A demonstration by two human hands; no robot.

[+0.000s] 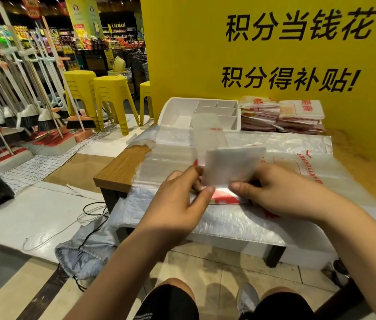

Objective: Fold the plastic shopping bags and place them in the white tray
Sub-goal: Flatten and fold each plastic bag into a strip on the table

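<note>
Pinching a folded plastic bag (233, 165) by its lower edge with left hand (177, 199) and right hand (281, 195), just above the counter (120, 167). Milky, translucent, squarish, red print below; narrow strip trailing toward white tray (171, 107).

The bag (233, 165) I hold is milky white and see-through, with red marks on it. The counter (122, 165) is brown with wood lines. The tray (177, 109) is white. The pile of folded bags (281, 116) is white with red and pale orange print. The wall (205, 54) is bright yellow with big black letters. The stools (110, 93) are yellow too. My shorts (171, 303) are black.
</note>
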